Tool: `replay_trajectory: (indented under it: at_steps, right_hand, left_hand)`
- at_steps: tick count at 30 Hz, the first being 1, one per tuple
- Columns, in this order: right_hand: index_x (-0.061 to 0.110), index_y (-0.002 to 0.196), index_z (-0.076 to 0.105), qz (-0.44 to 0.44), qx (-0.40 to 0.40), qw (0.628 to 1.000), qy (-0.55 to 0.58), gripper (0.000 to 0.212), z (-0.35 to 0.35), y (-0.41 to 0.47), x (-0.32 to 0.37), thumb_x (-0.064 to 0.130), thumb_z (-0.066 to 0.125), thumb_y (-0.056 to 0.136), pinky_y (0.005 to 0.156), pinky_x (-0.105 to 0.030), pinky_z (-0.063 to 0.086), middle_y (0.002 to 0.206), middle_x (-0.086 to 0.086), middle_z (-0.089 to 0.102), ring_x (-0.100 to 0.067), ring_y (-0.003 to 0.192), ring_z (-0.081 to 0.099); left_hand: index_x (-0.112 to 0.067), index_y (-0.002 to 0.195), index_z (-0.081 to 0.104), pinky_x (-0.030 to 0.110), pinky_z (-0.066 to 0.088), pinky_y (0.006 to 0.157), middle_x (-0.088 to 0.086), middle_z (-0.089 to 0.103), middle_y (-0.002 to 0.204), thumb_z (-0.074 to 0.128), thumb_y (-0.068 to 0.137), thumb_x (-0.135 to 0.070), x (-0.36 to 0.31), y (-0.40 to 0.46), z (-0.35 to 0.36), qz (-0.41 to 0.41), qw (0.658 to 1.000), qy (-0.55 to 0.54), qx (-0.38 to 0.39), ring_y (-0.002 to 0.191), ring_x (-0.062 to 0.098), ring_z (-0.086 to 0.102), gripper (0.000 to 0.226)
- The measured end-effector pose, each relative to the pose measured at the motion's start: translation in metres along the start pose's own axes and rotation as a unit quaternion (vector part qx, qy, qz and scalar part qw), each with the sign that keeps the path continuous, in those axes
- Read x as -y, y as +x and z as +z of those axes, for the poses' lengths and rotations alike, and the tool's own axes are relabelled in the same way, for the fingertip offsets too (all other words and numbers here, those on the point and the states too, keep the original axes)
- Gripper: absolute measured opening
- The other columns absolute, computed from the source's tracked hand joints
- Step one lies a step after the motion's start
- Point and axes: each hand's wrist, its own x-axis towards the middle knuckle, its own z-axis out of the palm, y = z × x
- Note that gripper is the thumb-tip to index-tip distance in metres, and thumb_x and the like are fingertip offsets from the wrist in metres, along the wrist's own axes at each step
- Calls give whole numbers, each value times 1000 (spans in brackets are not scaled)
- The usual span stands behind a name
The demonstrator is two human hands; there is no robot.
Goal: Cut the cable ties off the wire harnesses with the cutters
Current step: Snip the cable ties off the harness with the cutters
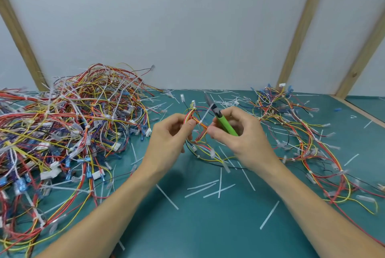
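Pinching a red-yellow wire harness [192, 121] in left hand [169, 139], white cable tie [205, 116] upright, right hand [235, 132] grip holding green-handled cutters [224, 121]

A dense pile of tied wire harnesses [68, 130] blocks the left of the frame, reaching almost to the centre. A looser spread of harnesses [308, 143] covers the right side. Between them, the green table [200, 226] lies open at lower centre, littered only with flat cut cable ties [208, 187]. Both forearms cross this gap. A white wall [187, 28] with wooden battens [300, 28] closes off the top.
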Motion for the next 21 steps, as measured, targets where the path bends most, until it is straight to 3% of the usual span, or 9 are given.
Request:
replay_trajectory:
  at_steps: [2,5,8,10,13,16,21]
  right_hand:
    - [15,90,67,10,1,1000,-7,18,5,-1,0,2,79,87,77,-24,57,83,3,76,-12,77,73]
    - [9,92,65,41,-1,999,30,15,11,-3,-2,-2,74,89,67,-27,59,78,4,74,-12,68,73]
    - [5,95,64,65,9,997,46,8,13,-4,-2,5,72,93,61,-32,59,82,-7,75,-20,69,74]
    - [8,93,67,67,9,997,48,8,12,-4,-1,14,71,96,61,-31,58,79,-5,75,-19,71,73]
    - [19,87,72,32,-25,999,-35,15,4,-3,-1,30,72,96,70,-31,56,78,5,76,-14,75,73]
    - [24,83,73,9,-47,991,-126,16,-6,-1,-1,38,73,91,79,-40,59,76,7,75,-15,77,73]
    - [27,83,72,-1,-56,977,-204,19,-14,2,1,44,66,77,76,-31,55,74,13,73,-7,74,69]
  left_hand:
    - [-20,78,76,31,46,52,-3,57,59,66,96,-21,3,2,1,-41,999,-25,3,50,6,46,21]
    - [-29,73,79,23,42,53,-11,55,56,70,93,-22,6,2,2,-84,994,-72,14,52,7,42,23]
    - [-30,78,77,18,38,51,-5,68,70,74,89,-25,6,0,2,-105,988,-111,7,52,7,42,12]
    - [-30,79,74,18,36,52,-4,75,83,73,89,-27,6,1,2,-130,984,-120,-6,51,7,45,11]
    - [-25,82,65,16,33,48,-3,78,92,66,93,-24,5,5,1,-160,975,-150,-36,44,8,42,11]
    - [-24,83,59,16,30,44,-1,79,99,63,94,-21,4,5,-1,-156,975,-151,-50,41,8,43,12]
    - [-20,86,55,16,29,40,1,79,99,63,95,-18,5,4,-1,-144,974,-164,-58,37,9,41,12]
